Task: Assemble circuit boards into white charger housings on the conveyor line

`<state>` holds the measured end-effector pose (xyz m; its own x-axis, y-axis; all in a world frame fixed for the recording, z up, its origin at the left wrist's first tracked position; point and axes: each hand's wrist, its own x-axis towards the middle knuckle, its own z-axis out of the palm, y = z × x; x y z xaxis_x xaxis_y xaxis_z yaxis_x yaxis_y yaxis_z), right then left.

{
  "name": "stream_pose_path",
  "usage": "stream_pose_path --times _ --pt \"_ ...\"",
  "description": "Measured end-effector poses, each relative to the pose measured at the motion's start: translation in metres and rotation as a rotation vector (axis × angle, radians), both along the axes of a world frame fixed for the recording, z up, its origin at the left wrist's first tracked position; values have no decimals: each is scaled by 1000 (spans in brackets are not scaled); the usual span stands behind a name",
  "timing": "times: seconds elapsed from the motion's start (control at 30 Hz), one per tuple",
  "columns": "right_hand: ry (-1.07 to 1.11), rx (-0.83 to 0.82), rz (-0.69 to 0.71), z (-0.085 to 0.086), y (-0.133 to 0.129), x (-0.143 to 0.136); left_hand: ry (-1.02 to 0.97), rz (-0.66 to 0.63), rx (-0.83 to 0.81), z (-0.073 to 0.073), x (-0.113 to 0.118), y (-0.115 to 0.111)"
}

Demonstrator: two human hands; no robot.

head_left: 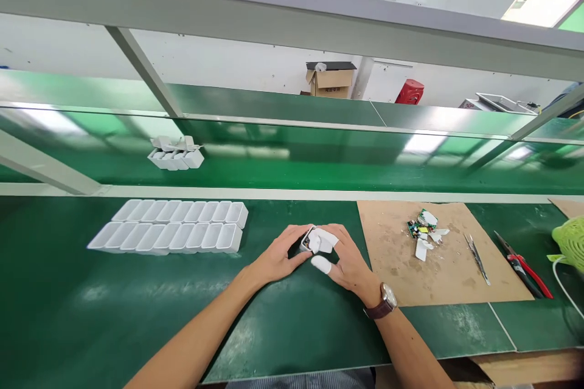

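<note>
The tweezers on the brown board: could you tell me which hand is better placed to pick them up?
Probably the right hand: the tweezers lie on its side, while the left hand would have to cross over. Both hands hold the white part.

Both forearms are bare, no sleeves showing anywhere. The right hand [349, 261] has a white finger cot [322, 264] over one fingertip, and there's a wristwatch [387, 301] on that wrist, round silvery case, dark brown strap. The left hand [276, 258] has nothing on it

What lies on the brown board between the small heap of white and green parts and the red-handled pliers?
In the head view, thin metal tweezers lie between the heap and pliers.
</note>
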<state>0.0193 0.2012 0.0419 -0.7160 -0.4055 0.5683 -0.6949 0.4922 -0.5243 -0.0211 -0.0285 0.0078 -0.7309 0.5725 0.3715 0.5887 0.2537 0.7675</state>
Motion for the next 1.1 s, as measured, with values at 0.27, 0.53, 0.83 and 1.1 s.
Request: stream_pose_path --times 0.27,0.53,0.83,1.1 --pt "-57 29 -9 -22 -1 -9 -227 127 188 -6 1 6" --pt "11 255 -33 -28 -5 -22 -312 270 115 -3 7 1" --pt "91 193 -20 -22 -21 -22 -278 301 127 3 13 1" --pt "34 144 -38 -34 -26 -18 -180 383 180 -6 9 1"
